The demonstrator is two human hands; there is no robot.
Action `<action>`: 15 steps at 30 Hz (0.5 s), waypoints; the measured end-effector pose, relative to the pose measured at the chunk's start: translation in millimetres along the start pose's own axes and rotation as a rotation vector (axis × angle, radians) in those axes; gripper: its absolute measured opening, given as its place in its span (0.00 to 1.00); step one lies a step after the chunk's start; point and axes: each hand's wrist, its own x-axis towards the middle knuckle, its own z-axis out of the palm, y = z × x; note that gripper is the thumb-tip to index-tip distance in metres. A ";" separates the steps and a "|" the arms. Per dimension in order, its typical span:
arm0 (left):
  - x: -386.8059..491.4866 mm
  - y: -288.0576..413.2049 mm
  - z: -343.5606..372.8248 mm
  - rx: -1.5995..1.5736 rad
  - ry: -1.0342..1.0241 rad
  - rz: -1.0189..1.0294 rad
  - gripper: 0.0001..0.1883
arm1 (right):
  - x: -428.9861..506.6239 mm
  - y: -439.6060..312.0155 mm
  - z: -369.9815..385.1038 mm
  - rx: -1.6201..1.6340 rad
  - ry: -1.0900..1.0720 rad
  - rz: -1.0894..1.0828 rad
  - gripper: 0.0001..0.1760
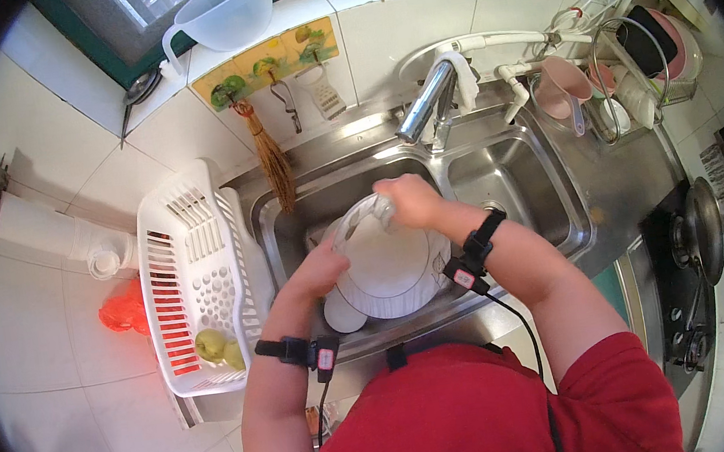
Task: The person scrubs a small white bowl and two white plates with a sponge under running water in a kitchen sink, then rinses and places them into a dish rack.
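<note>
Over the left basin of a steel double sink [275,226], my left hand [323,267] grips the left edge of a white plate [386,263] with a patterned rim. My right hand [409,202] is at the plate's top edge, with a pale cloth or sponge [382,210] under its fingers; the exact item is unclear. The plate is tilted. Below its lower left edge lies a smaller white dish [345,313], partly covered. The chrome faucet [426,103] stands behind my right hand, with a white cloth [467,80] draped on it.
A white plastic drying basket [206,270] holding green fruit [210,345] stands left of the sink. A straw brush [271,159] hangs behind the left basin. Right of the sink are a pink jug [562,86] and a wire dish rack [660,78], with a gas stove [670,284] nearer.
</note>
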 end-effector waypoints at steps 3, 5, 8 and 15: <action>-3.4 -16.7 -7.4 -0.372 0.075 -0.021 0.37 | -24.8 26.8 26.7 0.198 0.094 0.339 0.18; -5.5 -26.9 -7.0 -0.527 0.110 0.061 0.38 | -41.9 29.5 55.5 0.544 0.104 0.542 0.18; 1.5 -42.1 11.5 -0.659 0.331 0.130 0.37 | -57.3 8.9 107.8 1.374 0.324 0.839 0.18; -2.0 -49.3 22.1 -0.729 0.409 0.177 0.32 | -46.7 -3.4 115.2 1.605 0.434 0.786 0.18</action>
